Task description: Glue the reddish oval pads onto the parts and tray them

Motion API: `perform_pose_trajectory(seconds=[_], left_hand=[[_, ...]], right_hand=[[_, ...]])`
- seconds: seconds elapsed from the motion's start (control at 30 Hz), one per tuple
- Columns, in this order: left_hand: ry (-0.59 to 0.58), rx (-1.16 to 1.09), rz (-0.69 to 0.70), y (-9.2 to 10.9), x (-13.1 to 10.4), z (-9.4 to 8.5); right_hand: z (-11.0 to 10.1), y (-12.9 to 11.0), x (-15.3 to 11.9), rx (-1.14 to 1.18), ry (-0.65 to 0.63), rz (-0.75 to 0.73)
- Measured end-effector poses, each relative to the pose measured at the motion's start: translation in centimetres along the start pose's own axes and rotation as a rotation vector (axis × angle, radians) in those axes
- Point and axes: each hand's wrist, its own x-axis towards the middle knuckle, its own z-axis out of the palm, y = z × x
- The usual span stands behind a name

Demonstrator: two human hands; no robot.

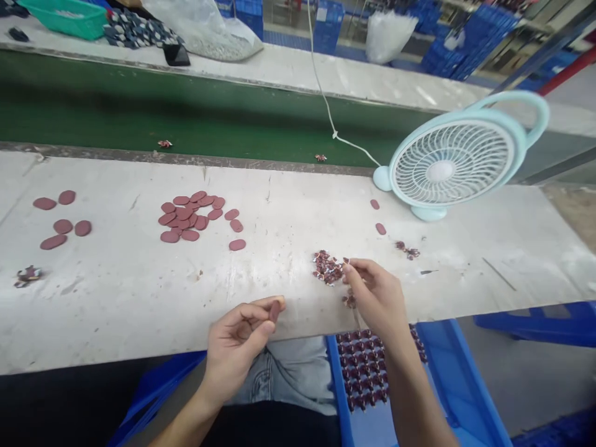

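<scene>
Maroon oval disc: flat, matte, prob. rubber, pinched in left hand.

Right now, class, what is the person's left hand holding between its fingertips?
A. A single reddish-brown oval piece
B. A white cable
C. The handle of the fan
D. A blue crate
A: the left hand pinches one reddish-brown oval piece between thumb and fingers, above the edge of the white table, while the fan stands apart at the far right.
</scene>
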Motion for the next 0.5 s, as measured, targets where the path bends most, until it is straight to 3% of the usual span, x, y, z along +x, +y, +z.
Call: perform_pose_trajectory(seconds=[0.1, 0.23, 0.4, 0.5], left_hand=[[0.017, -0.005, -0.002, 0.0, 0.7, -1.2], [0.006, -0.014, -0.045, -0.2, 0.9, -2.0], [0.034, -0.102, -0.099, -0.2, 1.1, -1.4], [0.041, -0.111, -0.075, -0.4, 1.3, -1.3]], right_hand=[[-1.8, 0.7, 5.0, -0.264, -0.068, -0.07], [-2.1, -1.6, 9.7, -0.457, -0.123, -0.125], [1.6, -6.3, 19.2, -0.609, 0.012, -0.19], [3.7, -8.1, 25.4, -0.67, 0.046, -0.154]])
